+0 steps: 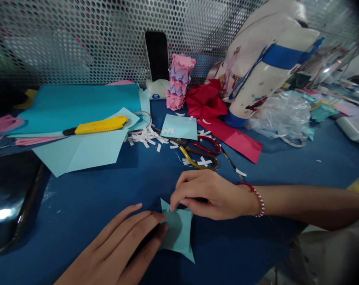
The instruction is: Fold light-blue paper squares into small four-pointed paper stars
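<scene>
Near the worktop's (233,245) front edge, my outspread left grip (123,241) touches folded light-blue paper (179,233); whether my right grip (210,194) pinches, I can't tell.

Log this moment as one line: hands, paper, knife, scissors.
left hand: touching folded paper | right hand: at its upper edge | knife: on paper sheets | scissors: among paper scraps

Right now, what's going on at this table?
A person's left hand touches the left side of a folded light-blue paper, while the right hand has bent fingers at its upper-left corner. The paper lies on a blue table. Beyond, a yellow cutter rests on light-blue sheets.
</scene>
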{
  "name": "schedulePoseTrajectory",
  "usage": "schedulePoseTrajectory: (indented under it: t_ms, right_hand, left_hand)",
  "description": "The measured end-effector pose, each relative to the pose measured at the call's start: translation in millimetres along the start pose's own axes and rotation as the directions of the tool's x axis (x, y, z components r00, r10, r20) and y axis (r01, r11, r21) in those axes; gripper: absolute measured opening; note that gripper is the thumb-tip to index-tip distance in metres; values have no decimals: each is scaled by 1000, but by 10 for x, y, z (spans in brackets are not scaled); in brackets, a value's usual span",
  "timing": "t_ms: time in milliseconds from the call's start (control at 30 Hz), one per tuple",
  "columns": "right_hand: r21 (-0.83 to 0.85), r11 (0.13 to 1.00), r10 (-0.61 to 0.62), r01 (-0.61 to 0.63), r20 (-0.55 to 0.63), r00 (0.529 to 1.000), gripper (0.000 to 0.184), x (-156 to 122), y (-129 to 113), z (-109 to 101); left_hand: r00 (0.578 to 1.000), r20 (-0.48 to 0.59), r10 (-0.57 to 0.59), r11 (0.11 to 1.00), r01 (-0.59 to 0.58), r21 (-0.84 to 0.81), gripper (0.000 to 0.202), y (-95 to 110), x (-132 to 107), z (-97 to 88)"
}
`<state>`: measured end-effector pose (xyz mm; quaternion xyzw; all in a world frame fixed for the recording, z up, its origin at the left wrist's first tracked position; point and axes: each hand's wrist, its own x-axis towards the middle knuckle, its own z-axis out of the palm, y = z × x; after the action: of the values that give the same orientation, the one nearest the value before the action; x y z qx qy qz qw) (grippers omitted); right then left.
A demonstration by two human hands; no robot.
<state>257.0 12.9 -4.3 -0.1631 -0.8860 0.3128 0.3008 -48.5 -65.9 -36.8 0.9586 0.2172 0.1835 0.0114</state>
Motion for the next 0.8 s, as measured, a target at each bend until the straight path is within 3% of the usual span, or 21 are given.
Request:
schedulePoseTrajectory:
  t_ms: [233,400,567,800]
  right_hand:
    - [2,1000,1,-1,-4,1000,24,8,3,2]
    - [0,1000,6,-6,-6,1000,24,16,6,11]
    - [9,1000,4,-4,-1,1000,23,11,8,10]
    - [15,1000,19,-19,3,1000,24,3,7,15]
  left_hand:
    - [996,-38,-86,994,83,-78,64,85,44,26]
    - [986,-65,-156,987,153,-49,68,176,-12,110]
    - [994,19,-107,994,107,-5,70,136,-55,96]
    - [986,-56,-155,988,154,-16,57,136,68,41]
